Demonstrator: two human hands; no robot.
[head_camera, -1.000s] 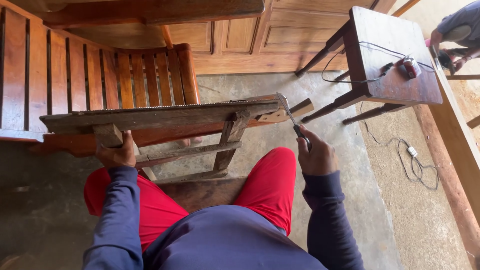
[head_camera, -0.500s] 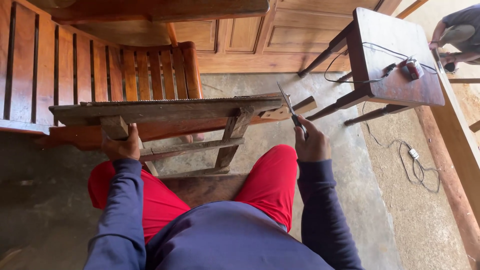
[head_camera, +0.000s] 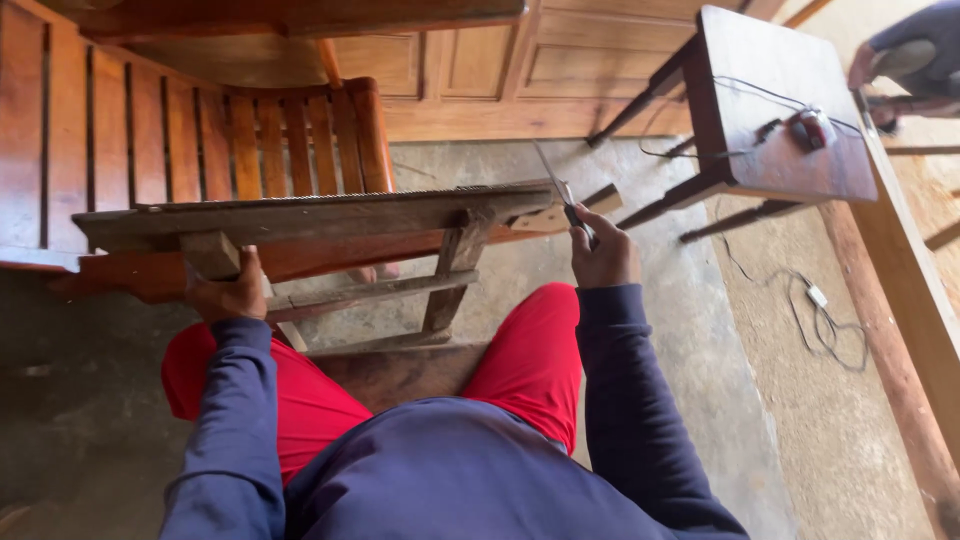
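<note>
A dark wooden surface (head_camera: 790, 150) stands at upper right on a concrete floor (head_camera: 690, 330). A small red device (head_camera: 812, 128) with a black cord (head_camera: 745, 95) lies on it. Below the surface, a cable (head_camera: 825, 320) lies coiled on the floor.

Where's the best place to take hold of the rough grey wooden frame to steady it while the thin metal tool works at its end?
Probably the frame's square leg near its left end, from below on the near side, where the left hand wraps it. Its blocky section fills the palm, far from the right hand's metal tool.
</note>
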